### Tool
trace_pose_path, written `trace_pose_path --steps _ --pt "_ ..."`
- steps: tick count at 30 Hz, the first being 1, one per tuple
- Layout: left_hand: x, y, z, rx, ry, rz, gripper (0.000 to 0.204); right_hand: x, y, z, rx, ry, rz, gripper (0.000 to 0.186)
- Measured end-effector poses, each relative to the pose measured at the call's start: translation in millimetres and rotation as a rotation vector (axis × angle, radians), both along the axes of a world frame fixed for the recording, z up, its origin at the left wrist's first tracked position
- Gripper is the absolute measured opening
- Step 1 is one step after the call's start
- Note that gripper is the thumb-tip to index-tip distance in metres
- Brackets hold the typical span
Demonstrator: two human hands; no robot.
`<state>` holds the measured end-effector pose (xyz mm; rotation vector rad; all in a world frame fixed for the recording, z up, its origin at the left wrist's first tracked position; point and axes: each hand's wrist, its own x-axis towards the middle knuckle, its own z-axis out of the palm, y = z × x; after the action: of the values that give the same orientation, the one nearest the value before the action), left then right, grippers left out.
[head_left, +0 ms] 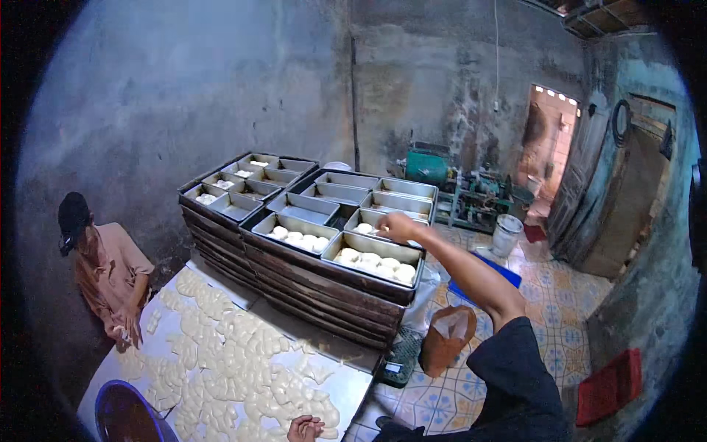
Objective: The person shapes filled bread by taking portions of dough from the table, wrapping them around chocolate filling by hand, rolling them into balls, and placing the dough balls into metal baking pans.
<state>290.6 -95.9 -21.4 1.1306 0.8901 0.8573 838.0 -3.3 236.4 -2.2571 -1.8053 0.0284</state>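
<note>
My right hand point(398, 227) is stretched over the stacked trays, its fingers closed and pointing down into a metal loaf tin at its far side. A pale bit of dough shows at the fingertips, and a dough ball point(364, 228) lies beside them in that tin. Nearer me, another loaf tin point(333, 254) holds several round dough balls point(370, 259). At the lower edge, my left hand point(305, 428) rests by the many cut dough pieces point(243, 361) spread on the white table point(353, 383). Its fingers are loosely curled and apart; part of the hand is cut off.
Two stacks of dark trays point(317, 295) stand on the table's far side. A co-worker point(110, 272) handles dough at the left. A purple-rimmed tub point(132, 412) sits near left. On the tiled floor are a brown bag point(447, 342), red crate point(610, 387) and white bucket point(507, 236); green machinery point(427, 168) stands behind.
</note>
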Motion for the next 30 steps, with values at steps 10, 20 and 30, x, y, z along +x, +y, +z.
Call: trace_pose_path --steps 10,20,30 --pt "49.9 -19.7 -11.9 -0.052 -0.08 0.286 0.024 -65.8 -70.8 54.5 0.47 0.012 0.076 0.036" --pt "91.6 -16.4 -25.7 0.016 0.011 0.273 0.021 -18.6 -101.4 65.6 0.217 0.16 0.259 0.035" --pt "125.2 -14.8 -24.4 0.126 -0.003 0.08 0.038 -2.8 -26.0 8.3 0.112 0.123 0.267 0.036"
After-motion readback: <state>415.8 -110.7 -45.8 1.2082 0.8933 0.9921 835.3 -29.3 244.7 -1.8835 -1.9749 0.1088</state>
